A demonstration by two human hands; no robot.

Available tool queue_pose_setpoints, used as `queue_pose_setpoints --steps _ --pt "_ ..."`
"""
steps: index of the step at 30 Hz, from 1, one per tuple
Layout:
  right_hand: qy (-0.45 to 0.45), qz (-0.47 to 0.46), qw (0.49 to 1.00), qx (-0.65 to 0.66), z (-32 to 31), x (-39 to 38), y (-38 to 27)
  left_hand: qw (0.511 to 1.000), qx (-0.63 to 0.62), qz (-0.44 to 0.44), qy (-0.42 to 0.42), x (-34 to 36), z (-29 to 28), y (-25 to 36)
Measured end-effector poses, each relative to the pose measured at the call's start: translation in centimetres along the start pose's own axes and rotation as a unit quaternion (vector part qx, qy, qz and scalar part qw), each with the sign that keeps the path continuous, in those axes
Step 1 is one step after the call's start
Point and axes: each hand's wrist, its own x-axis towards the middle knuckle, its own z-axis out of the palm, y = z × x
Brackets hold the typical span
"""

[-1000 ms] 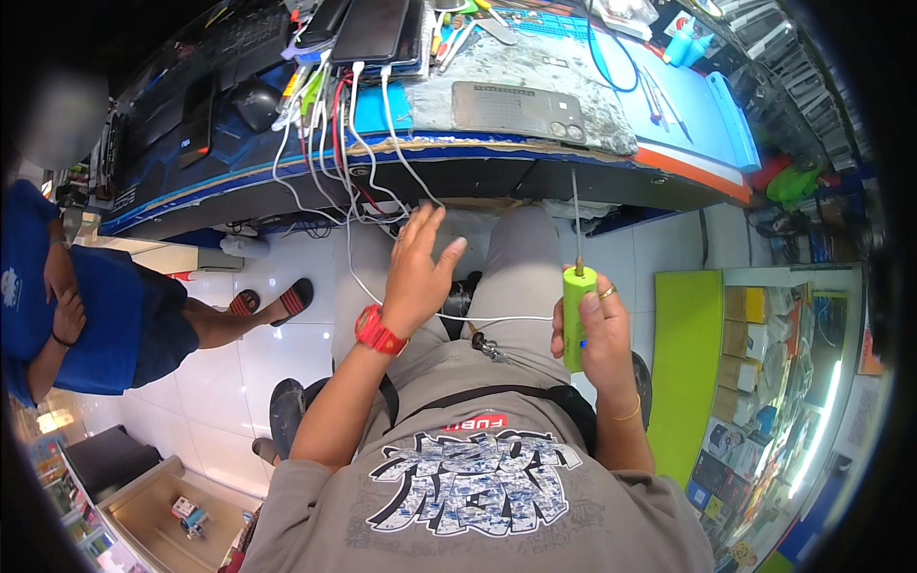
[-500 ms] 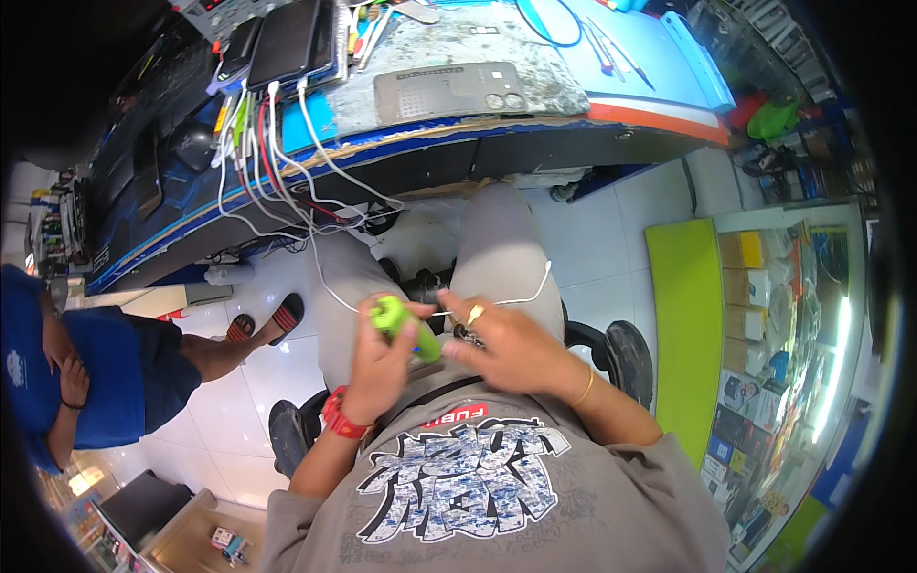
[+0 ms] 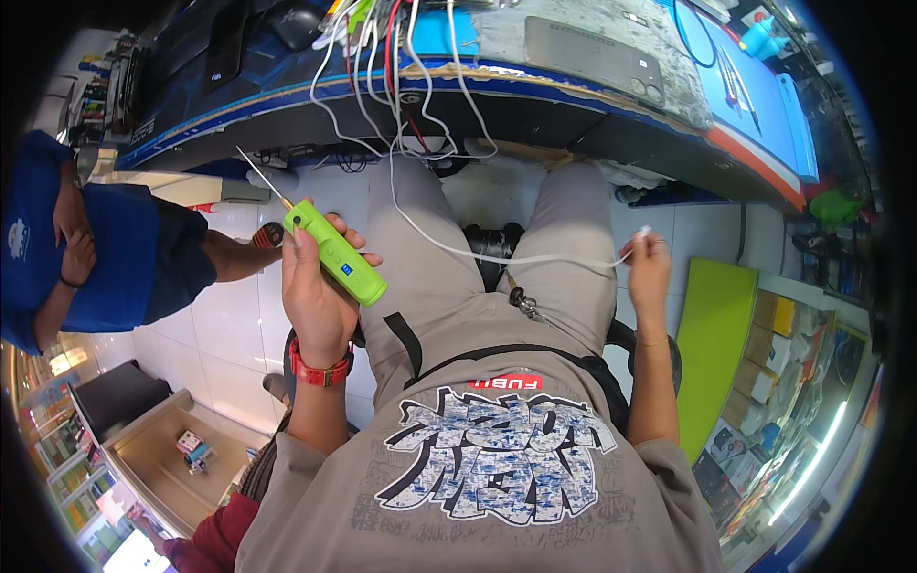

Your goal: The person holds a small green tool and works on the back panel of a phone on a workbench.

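My left hand [image 3: 320, 306] is closed round a green handheld electric tool [image 3: 336, 258], which has a small lit blue display. A thin metal rod [image 3: 260, 177] sticks out of its end, slanting up and left. Out to the right, beyond my thigh, my right hand [image 3: 650, 272] pinches the plug end of a white charging cable [image 3: 506, 258]. The cable runs slackly across my lap and up to the bundle at the bench. Between my thighs a small metal clip with a chain [image 3: 523, 303] hangs from my waist.
Ahead stands a workbench [image 3: 535, 105] with a grey phone back cover [image 3: 592, 59] and several dangling cables [image 3: 392, 95]. A person in blue [image 3: 115, 239] is at left. A maroon sleeve [image 3: 215, 535] shows lower left. At right are a green panel [image 3: 712, 353] and a glass cabinet [image 3: 764, 420].
My hands were close together over my lap, with the green tool in the left. Now they are wide apart, the tool raised leftward and the cable end drawn rightward. The view has shifted too.
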Motion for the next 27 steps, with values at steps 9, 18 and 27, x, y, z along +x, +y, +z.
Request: queue_pose_setpoints --steps 9,18,27 --pt "-0.207 -0.205 0.949 0.123 1.3 -8.9 -17.0 0.992 -0.117 -0.051 -0.003 -0.1 1.5 -1.6" --pt "-0.293 -0.238 0.924 0.066 6.7 -12.4 -21.6 0.985 -0.171 -0.023 0.003 -0.7 5.1 -1.7" --pt "-0.419 0.018 0.879 0.224 8.0 -13.5 -22.4 0.976 -0.214 -0.011 0.040 -0.5 6.8 -1.1"
